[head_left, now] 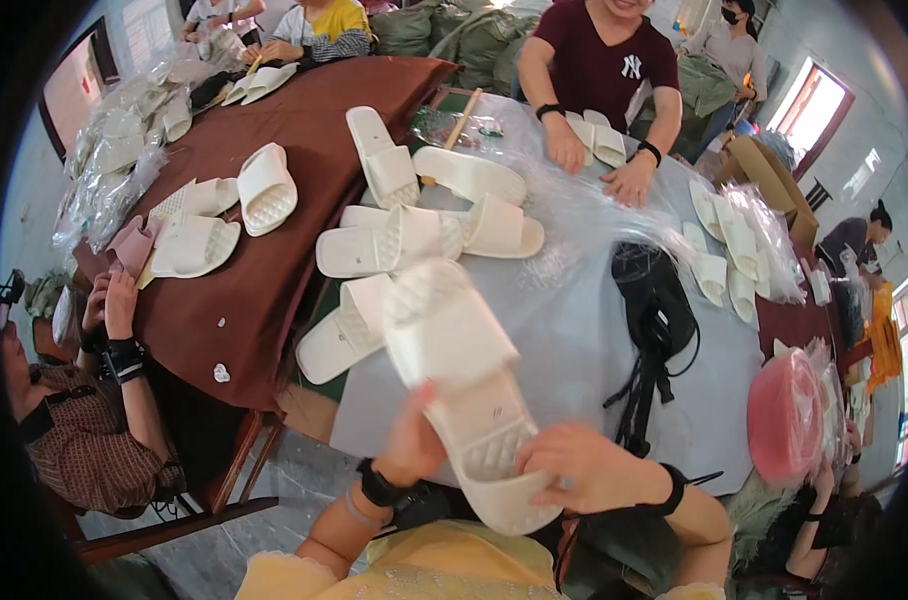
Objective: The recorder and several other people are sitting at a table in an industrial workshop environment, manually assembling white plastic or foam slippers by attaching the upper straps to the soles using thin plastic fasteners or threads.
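Note:
A cream-white slide slipper [452, 335] with a wide strap and a quilted footbed is held tilted in front of me, above the table's near edge. My left hand [414, 440] grips its left side near the middle, with most fingers hidden behind the sole. At the heel end, my right hand [594, 470] has its fingers curled over the edge. Just beyond lie several matching loose slippers: one slipper [344, 330] at the left, another [354, 250] behind it, and one [504, 227] pointing right. Farther back are an upright-angled slipper [384, 160] and one on its side [471, 177].
The grey-covered table [564, 370] holds a black bag with straps [654, 300], clear plastic bags [594, 215] and more slippers [739, 235] at right. A co-worker's hands [629, 180] work opposite. A brown-covered table [244, 340] adjoins at left, where another person sits. A pink wrapped bundle [782, 415] stands right.

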Demonstrator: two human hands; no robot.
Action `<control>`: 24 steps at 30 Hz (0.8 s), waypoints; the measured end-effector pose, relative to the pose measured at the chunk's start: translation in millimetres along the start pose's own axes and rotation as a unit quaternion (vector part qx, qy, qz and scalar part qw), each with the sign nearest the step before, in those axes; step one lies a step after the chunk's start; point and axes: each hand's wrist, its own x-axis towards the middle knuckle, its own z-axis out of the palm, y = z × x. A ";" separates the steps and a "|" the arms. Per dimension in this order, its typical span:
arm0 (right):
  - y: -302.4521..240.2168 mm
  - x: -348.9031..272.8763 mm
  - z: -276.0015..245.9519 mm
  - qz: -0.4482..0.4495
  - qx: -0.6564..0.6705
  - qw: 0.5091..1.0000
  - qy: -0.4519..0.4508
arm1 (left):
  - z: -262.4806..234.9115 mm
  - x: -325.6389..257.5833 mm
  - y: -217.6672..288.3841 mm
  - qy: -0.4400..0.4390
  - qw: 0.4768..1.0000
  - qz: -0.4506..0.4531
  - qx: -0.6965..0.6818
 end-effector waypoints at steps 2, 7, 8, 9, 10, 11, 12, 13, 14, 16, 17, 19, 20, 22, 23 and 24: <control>-5.9 -29.1 11.9 -0.004 -0.005 0.999 -0.048 | 11.9 14.2 22.0 -0.088 0.994 0.053 -0.022; -1.3 -91.6 21.1 0.247 0.196 0.934 0.167 | -14.5 2.2 44.3 0.028 0.982 0.157 0.097; 5.4 -100.4 26.4 0.328 0.378 0.841 0.203 | -19.7 0.7 37.4 0.023 0.993 0.098 0.061; 6.4 -96.9 25.2 0.282 0.459 0.797 0.272 | -23.6 -1.7 31.5 0.021 0.999 0.041 0.027; 6.0 -89.3 25.1 0.234 0.535 0.740 0.334 | -32.6 3.9 19.7 0.030 0.998 0.048 0.030; 8.2 -77.8 33.9 0.232 0.542 0.742 0.320 | -47.4 11.8 3.9 0.092 0.976 0.071 0.183; 14.3 -68.5 43.7 0.162 0.574 0.718 0.360 | -45.7 17.4 -9.7 0.146 0.929 0.085 0.328; 22.3 -63.8 50.4 0.091 0.601 0.688 0.397 | -44.2 17.4 -16.8 0.249 0.860 0.189 0.404; 32.1 -64.1 51.7 0.094 0.604 0.690 0.388 | -39.1 11.2 -14.4 0.258 0.859 0.190 0.400; 48.2 -61.0 52.2 0.177 0.413 0.876 0.176 | -37.1 -8.0 -0.6 0.299 0.820 0.321 0.369; 40.6 -60.9 50.3 0.155 0.340 0.919 0.124 | -42.0 -24.5 1.0 0.330 0.793 0.348 0.375; 34.5 -64.3 38.1 0.089 0.137 0.983 0.085 | -58.7 -55.4 0.7 0.379 0.733 0.383 0.416; 30.5 -73.0 39.5 0.098 0.101 0.984 0.107 | -68.3 -74.4 0.4 0.401 0.682 0.400 0.464; 32.2 -89.4 46.9 0.168 0.010 0.963 0.211 | -58.9 -92.0 -10.0 0.453 0.621 0.358 0.530; 48.1 -96.6 57.4 0.180 -0.002 0.949 0.259 | -59.6 -98.3 -18.9 0.462 0.620 0.338 0.536; 64.6 -103.5 69.1 0.196 -0.012 0.931 0.308 | -62.3 -97.4 -30.9 0.461 0.607 0.336 0.553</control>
